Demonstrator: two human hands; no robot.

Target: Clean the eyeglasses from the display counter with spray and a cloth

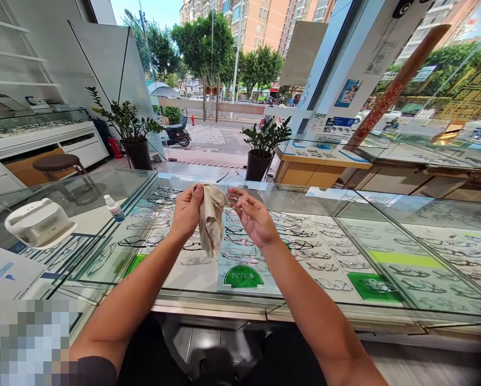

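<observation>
My left hand (187,212) is closed on a beige cloth (211,228), thumb on top, and the cloth hangs in folds between my hands. Fingers curled, my right hand (253,214) pinches a thin-framed pair of eyeglasses at the cloth's right edge. A slim dark temple (223,177) sticks up beyond the cloth; most of the frame is hidden by cloth and fingers. Both hands are above a glass display case (240,296) holding rows of eyeglasses (240,253) and a green half-round sign (243,276).
On the glass at left stand a white device (39,222) and a small spray bottle (114,208). A printed sheet (7,271) lies at the left edge. Beyond the counter are potted plants (260,145), a round stool (58,162) and glass doors.
</observation>
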